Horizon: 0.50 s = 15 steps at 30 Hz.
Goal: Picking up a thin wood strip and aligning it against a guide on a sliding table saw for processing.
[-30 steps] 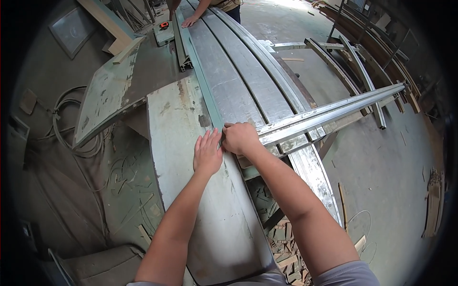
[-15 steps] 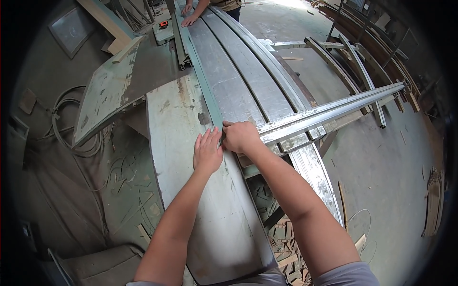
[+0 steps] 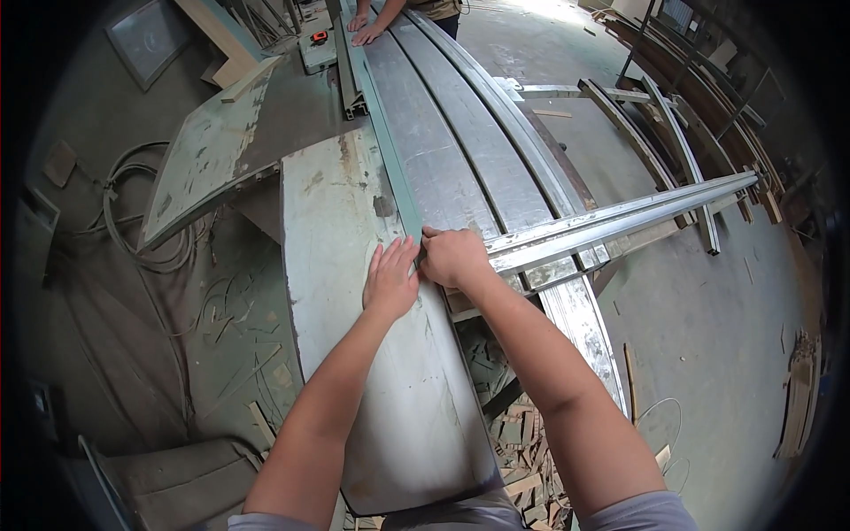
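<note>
A long, narrow green strip [image 3: 386,152] runs lengthwise along the machine table, its near end lying between my hands. My left hand [image 3: 392,278] rests flat on the pale worn table plate [image 3: 332,208], fingers stretched and fingertips against the strip's left side. On the other side, my right hand [image 3: 455,258] is closed, its fingers curled at the strip's near end; the fingertips are partly hidden. The grey sliding metal table [image 3: 434,168] with dark grooves lies right of the strip. At the far end, another person's hands [image 3: 367,31] rest on the strip and table.
A silver metal rail [image 3: 620,217] juts rightward from beside my right hand. A dark profiled fence [image 3: 351,88] stands left of the strip, with an orange-and-black tape measure [image 3: 319,38] beyond it. Wood offcuts [image 3: 531,460] litter the floor below; coiled hose [image 3: 133,212] lies left.
The whole view has shifted slightly, so the scene sits a little further right and lower. Both my hands keep their places at the strip's near end.
</note>
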Available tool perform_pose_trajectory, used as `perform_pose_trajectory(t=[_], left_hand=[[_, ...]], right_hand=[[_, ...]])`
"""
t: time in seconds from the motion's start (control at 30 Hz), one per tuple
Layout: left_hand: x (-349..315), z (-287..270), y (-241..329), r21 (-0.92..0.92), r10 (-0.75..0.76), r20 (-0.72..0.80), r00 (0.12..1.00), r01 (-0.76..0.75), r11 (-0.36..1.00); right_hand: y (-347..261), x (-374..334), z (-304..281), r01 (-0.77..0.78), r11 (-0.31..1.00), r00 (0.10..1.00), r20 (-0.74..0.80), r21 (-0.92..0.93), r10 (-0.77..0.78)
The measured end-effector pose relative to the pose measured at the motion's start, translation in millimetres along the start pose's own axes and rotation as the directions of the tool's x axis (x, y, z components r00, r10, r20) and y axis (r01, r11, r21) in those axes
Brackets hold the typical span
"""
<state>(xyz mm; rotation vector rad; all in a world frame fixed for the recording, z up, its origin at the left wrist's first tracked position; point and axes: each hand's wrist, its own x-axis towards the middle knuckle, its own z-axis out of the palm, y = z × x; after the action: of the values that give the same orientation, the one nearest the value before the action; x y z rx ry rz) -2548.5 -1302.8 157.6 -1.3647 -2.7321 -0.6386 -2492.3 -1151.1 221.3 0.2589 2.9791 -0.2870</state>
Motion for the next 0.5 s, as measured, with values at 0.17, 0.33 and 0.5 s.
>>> perform_pose_trajectory(t=[0.17,0.33,0.5], left_hand=[[-5.1,1.9,5.6,-0.012,-0.012,0.001,1.0,0.012,1.0],[-12.4,4.1,11.0,-0.007,-0.021,0.004,1.0,0.021,1.0],[-14.5,5.2,14.8,0.0,-0.04,0.016,0.999,0.04,0.999]], right_hand=[[2.0,-4.4,5.3,0.009,1.0,1.0,-0.011,0.014,-0.009],[2.2,-10.1,12.5,0.003,1.0,1.0,-0.012,0.013,-0.003],[2.5,-14.1,9.5,0.011,1.0,1.0,-0.001,0.012,-0.011]])
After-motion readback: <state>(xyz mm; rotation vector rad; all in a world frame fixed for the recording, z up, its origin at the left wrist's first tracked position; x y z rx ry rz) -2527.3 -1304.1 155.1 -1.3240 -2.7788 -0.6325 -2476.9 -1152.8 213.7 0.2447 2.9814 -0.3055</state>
